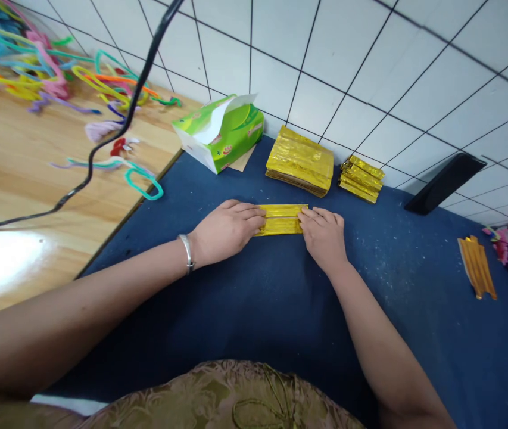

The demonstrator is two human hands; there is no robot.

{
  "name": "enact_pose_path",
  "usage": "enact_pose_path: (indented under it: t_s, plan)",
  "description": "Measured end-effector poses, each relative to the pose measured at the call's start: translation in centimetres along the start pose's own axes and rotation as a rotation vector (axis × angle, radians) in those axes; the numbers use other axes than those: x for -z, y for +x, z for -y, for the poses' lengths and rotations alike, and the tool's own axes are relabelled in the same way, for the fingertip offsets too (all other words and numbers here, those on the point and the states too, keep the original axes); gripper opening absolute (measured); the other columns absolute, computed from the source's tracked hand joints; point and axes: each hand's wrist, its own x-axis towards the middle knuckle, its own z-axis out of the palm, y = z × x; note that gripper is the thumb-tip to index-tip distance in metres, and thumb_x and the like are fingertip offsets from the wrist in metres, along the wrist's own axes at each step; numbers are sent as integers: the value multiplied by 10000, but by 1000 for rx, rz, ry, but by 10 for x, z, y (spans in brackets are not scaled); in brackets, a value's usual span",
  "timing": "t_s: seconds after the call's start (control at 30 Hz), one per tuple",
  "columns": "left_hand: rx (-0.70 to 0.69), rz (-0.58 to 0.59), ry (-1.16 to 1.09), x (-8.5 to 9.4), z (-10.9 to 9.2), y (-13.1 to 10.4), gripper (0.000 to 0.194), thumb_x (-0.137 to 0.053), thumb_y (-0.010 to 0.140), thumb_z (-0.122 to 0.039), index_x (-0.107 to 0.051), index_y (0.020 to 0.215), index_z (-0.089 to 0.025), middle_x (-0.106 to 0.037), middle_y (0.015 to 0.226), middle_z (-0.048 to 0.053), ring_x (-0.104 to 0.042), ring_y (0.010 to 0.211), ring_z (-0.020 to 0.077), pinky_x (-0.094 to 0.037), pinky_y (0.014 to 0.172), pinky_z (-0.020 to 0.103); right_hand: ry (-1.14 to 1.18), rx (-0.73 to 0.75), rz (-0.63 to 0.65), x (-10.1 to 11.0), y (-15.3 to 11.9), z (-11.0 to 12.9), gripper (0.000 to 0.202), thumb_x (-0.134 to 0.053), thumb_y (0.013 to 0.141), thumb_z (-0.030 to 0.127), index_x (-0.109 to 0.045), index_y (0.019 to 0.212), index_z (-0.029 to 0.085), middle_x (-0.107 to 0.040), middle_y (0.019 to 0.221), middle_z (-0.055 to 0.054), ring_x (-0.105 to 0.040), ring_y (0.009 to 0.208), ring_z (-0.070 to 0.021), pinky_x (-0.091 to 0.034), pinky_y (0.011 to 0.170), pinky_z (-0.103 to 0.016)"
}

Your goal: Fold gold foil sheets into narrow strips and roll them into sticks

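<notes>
A folded strip of shiny gold paper (281, 219) lies flat on the dark blue table surface (254, 298), with a lengthwise seam along its middle. My left hand (227, 231), below a silver bracelet, has its fingers together on the strip's left end. On the right end rest the bent fingers of my right hand (324, 234), pressed together. Both thumbs are mostly hidden. Beyond the hands sits a thick stack of gold paper (301, 158), and to its right a smaller pile of folded gold strips (361, 177).
A green tissue pack (224, 131) stands by the tiled wall. Colourful fuzzy stems (52, 77) cover the wooden table at left, crossed by a black cable (90, 164). A black phone-like slab (445, 183) leans on the wall; an orange-gold folded piece (477, 267) lies far right.
</notes>
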Motion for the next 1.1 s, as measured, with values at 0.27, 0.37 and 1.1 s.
enact_pose_path:
  t_s: [0.27, 0.37, 1.1]
  plan:
    - [-22, 39, -70, 6, 5, 1, 318, -448, 866, -305, -559, 1146, -203, -561, 1171, 74, -449, 1158, 244, -355, 969, 400, -1, 7, 22, 1, 1, -3, 274, -413, 919, 248, -594, 1124, 255, -591, 1205, -28, -444, 1083, -227, -285, 895, -412]
    - [-71, 75, -93, 14, 1, 1, 281, -447, 871, -318, -594, 1082, -205, -594, 1085, 69, -500, 1060, 219, -373, 945, 378, -11, 1, 12, 4, 2, -4, 266, -434, 908, 254, -605, 1111, 257, -583, 1201, -36, -438, 1043, -234, -307, 847, -401]
    - [-254, 140, -99, -3, -27, -7, 430, -384, 920, -261, -374, 1346, -203, -383, 1411, 57, -295, 1322, 202, -274, 1043, 355, 163, 32, 25, 3, 6, 5, 294, -416, 900, 224, -598, 1130, 212, -585, 1152, -71, -498, 1041, -222, -397, 915, -411]
